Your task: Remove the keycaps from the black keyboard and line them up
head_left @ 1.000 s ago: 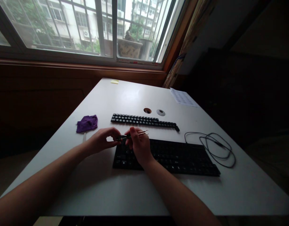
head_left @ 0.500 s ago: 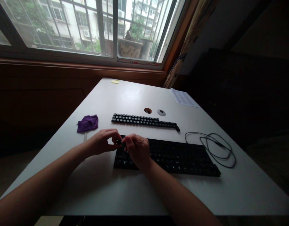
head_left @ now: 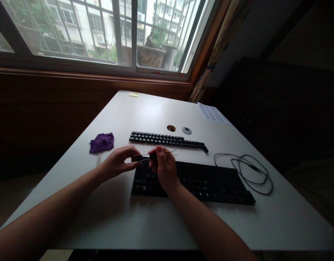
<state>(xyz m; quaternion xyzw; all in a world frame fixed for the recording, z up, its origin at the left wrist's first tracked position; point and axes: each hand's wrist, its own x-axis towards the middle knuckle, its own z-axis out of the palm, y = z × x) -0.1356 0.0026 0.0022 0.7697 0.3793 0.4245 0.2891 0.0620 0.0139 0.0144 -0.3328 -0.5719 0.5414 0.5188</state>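
Observation:
Above the far left corner of the black keyboard [head_left: 210,183], my right hand [head_left: 167,168] is closed round the dark handle of a wire keycap puller [head_left: 153,156]. Thin wires stick out of it on both sides. The left wires reach to a black keycap [head_left: 138,158], which my left hand [head_left: 123,159] pinches between thumb and fingers. Behind the keyboard lie rows of loose black keycaps [head_left: 161,139], with one lone keycap [head_left: 205,149] at their right end. My right hand hides part of the keyboard's left half.
A purple cloth [head_left: 101,142] lies at the left, with a pale stick [head_left: 98,158] below it, partly behind my left wrist. A coiled black cable [head_left: 265,170] is at the right. Farther back are a round hole [head_left: 171,128], a grey ring [head_left: 186,130] and paper [head_left: 212,114].
My right hand has moved right and slightly up, away from my left fingers. The puller's wires and the keycap now show between the hands. My left hand has barely shifted.

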